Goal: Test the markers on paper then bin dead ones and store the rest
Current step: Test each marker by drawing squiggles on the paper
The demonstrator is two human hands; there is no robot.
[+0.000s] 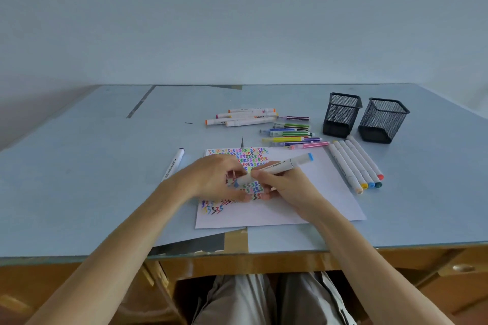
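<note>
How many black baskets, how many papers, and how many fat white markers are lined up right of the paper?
black mesh baskets: 2
sheets of paper: 1
fat white markers in the row: 5
Total: 8

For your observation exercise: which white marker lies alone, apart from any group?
The black-capped white marker, left of the paper; the others lie grouped.

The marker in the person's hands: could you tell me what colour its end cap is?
Light blue end cap, clearest in the head view.
</note>
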